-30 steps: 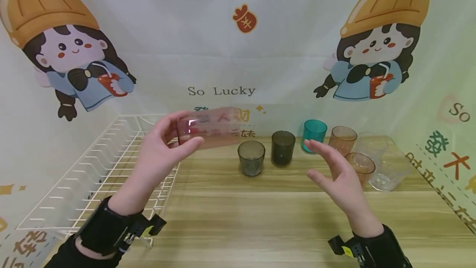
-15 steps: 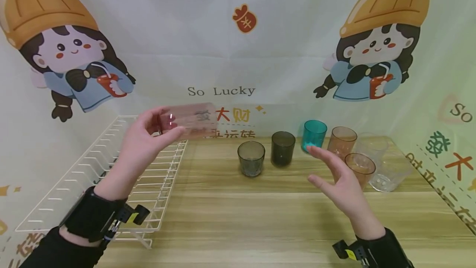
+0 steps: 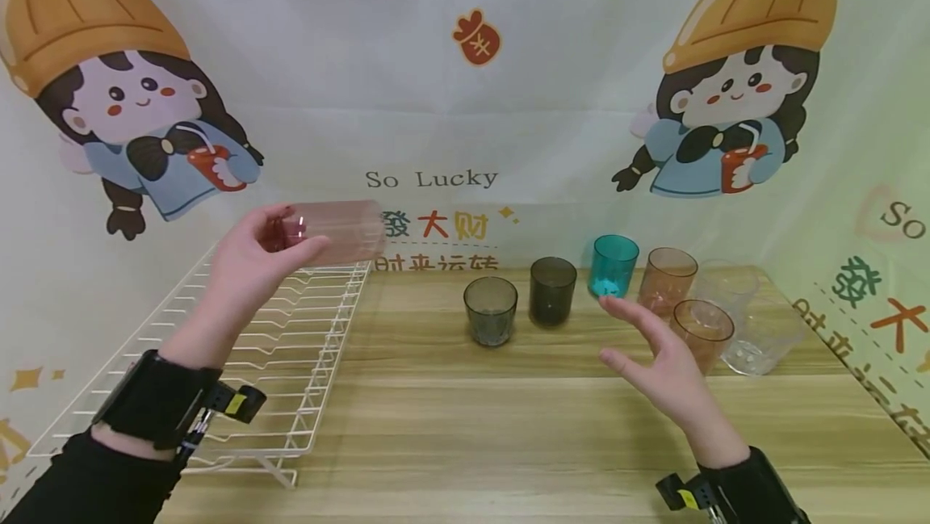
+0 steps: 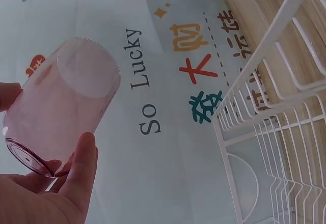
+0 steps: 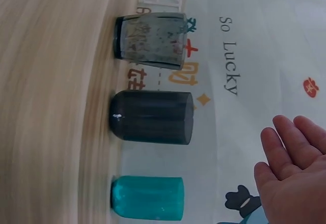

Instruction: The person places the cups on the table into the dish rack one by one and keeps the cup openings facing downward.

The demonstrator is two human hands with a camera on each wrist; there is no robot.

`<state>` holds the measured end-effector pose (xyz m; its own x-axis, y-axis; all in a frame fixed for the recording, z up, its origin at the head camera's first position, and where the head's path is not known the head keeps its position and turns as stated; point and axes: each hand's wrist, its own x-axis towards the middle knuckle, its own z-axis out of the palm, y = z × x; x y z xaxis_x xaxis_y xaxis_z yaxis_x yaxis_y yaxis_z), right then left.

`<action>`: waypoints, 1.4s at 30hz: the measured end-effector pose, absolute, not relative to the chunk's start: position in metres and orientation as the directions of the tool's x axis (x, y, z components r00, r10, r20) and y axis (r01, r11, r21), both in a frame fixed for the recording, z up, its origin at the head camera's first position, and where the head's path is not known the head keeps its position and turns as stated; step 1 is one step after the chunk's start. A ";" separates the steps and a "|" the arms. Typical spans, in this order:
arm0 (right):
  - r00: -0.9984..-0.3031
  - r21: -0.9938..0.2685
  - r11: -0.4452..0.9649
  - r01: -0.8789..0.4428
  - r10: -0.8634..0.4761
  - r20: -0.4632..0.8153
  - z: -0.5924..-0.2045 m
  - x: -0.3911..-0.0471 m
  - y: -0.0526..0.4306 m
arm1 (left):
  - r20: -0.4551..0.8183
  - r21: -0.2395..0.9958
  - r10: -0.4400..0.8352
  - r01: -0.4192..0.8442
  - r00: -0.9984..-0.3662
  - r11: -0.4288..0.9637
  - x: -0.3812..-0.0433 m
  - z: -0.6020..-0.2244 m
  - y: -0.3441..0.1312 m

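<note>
A clear pink glass (image 3: 341,231) lies on its side in the air, its mouth pointing right. My left hand (image 3: 254,253) grips it near the base, above the white wire rack (image 3: 279,362). In the left wrist view, thumb and fingers curl round the lower part of the pink glass (image 4: 66,91). My right hand (image 3: 664,366) hovers over the table, fingers extended and holding nothing. Nearest to it are an amber glass (image 3: 703,330), partly hidden by the hand, and a teal glass (image 3: 613,266). The right wrist view shows the right hand (image 5: 295,168) with its palm visible.
A grey glass (image 3: 491,311) and a dark glass (image 3: 553,291) stand upright mid-table. Farther right are another amber glass (image 3: 668,278) and clear glasses (image 3: 756,346). A printed cloth (image 3: 552,104) hangs behind the wooden table (image 3: 465,435).
My left hand has carried the pink glass leftward and slightly up, from beside the rack to above it. The right hand has barely moved, dropping slightly.
</note>
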<state>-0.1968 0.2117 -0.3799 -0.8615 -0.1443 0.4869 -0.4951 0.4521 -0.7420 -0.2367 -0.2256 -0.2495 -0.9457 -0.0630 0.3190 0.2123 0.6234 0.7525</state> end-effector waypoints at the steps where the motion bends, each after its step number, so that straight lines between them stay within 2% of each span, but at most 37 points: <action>1: -0.865 -0.739 0.464 -0.488 -0.145 0.481 -0.381 -0.198 0.212 | 0.311 0.754 -0.067 0.204 -0.948 0.625 -0.239 -0.250 -0.228; 24: -0.911 -0.725 0.567 -0.391 -0.130 0.390 -0.402 -0.217 0.226 | 0.216 0.702 -0.175 0.028 -0.961 0.712 -0.281 -0.259 -0.276; 42: -0.933 -0.732 0.589 -0.341 -0.117 0.340 -0.405 -0.224 0.231 | 0.212 0.639 -0.246 -0.056 -0.946 0.767 -0.306 -0.278 -0.305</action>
